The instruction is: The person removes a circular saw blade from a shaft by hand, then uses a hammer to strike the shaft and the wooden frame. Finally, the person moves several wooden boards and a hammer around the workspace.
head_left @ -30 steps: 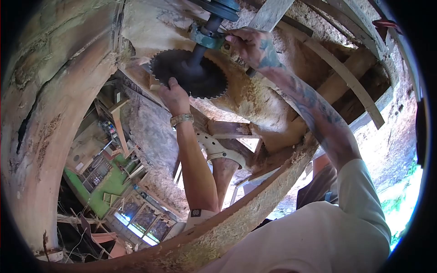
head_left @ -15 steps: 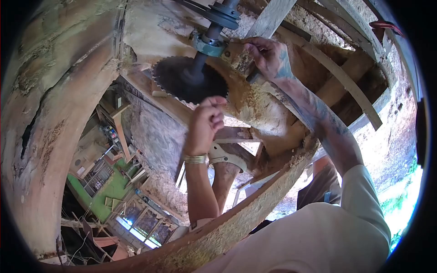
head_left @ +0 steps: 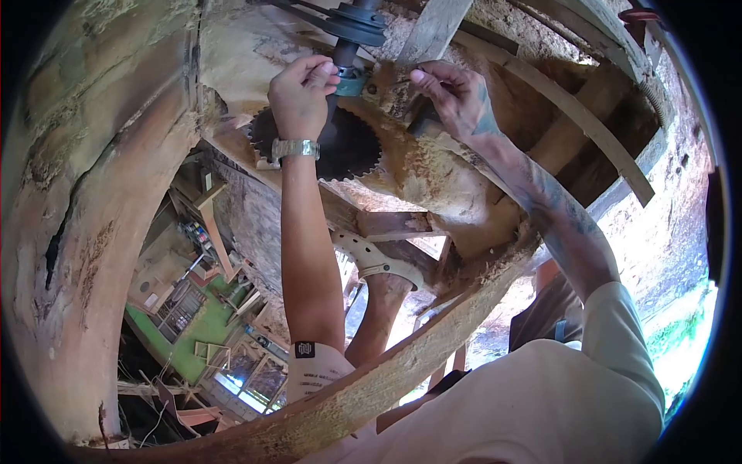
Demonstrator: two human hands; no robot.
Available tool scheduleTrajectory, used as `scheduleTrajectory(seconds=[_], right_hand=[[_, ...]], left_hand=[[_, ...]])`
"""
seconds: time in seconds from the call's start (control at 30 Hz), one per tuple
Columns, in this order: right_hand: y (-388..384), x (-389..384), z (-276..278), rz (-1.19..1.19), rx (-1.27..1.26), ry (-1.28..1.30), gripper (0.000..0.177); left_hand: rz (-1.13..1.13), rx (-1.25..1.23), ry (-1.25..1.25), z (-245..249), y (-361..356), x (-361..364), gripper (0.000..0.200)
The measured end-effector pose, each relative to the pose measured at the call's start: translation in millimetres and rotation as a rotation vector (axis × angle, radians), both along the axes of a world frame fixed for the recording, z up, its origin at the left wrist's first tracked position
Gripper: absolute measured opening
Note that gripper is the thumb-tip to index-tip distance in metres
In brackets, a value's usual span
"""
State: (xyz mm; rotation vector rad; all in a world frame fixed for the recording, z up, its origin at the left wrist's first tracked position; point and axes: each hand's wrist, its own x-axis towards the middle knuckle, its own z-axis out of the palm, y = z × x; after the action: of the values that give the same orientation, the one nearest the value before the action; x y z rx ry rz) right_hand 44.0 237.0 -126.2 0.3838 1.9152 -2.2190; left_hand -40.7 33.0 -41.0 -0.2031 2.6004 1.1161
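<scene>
A dark toothed circular saw blade [head_left: 352, 151] sits on a shaft [head_left: 345, 54], below a green bearing housing [head_left: 352, 83] and a black pulley [head_left: 355, 27]. My left hand [head_left: 301, 97], a metal-band watch on its wrist, is closed in a pinch beside the bearing housing and in front of part of the blade. What its fingertips hold, if anything, is too small to make out. To the right of the housing, my right hand [head_left: 457, 97] is also pinched, near a dusty bracket [head_left: 386, 91]; any thing between its fingers cannot be made out.
Sawdust-covered wooden beams [head_left: 433, 31] and a curved wooden strip [head_left: 572, 108] frame the machine. A long wooden edge [head_left: 402, 371] crosses in front of my body. My foot in a light clog [head_left: 386, 263] rests below the blade. Furniture and a green floor [head_left: 185, 340] lie lower left.
My left hand has moved up and left, from below the blade to beside the bearing housing. My right hand stays near the bracket. The view has shifted slightly.
</scene>
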Motion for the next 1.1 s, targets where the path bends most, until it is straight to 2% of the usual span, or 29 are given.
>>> scheduleTrajectory(seconds=[0.2,0.37,0.6,0.67,0.87,0.97,1.1], right_hand=[[-2.8,-6.3,31.9,-0.107,-0.206,0.012,0.023],[-4.7,-1.5,46.2,-0.085,-0.189,0.043,0.021],[-8.1,6.5,45.2,-0.118,-0.29,0.082,0.02],[-4.7,7.5,52.5,-0.064,-0.28,0.048,0.02],[-2.4,11.6,50.4,0.014,-0.222,0.062,0.018],[4.4,11.6,47.3,0.083,-0.183,0.099,0.018],[12.1,14.4,36.7,0.115,-0.183,0.195,0.018]], left_hand=[[0.184,0.362,-0.098,1.8,15.3,33.4,0.021],[0.302,0.66,-0.09,2.9,7.9,48.1,0.026],[0.285,0.759,-0.078,6.5,6.7,57.7,0.028],[0.289,0.773,-0.067,5.3,7.5,60.5,0.028],[0.245,0.666,-0.089,1.1,6.7,69.6,0.021],[0.332,0.677,-0.077,2.0,9.9,74.3,0.019],[0.232,0.571,-0.177,-1.1,4.5,84.3,0.019]])
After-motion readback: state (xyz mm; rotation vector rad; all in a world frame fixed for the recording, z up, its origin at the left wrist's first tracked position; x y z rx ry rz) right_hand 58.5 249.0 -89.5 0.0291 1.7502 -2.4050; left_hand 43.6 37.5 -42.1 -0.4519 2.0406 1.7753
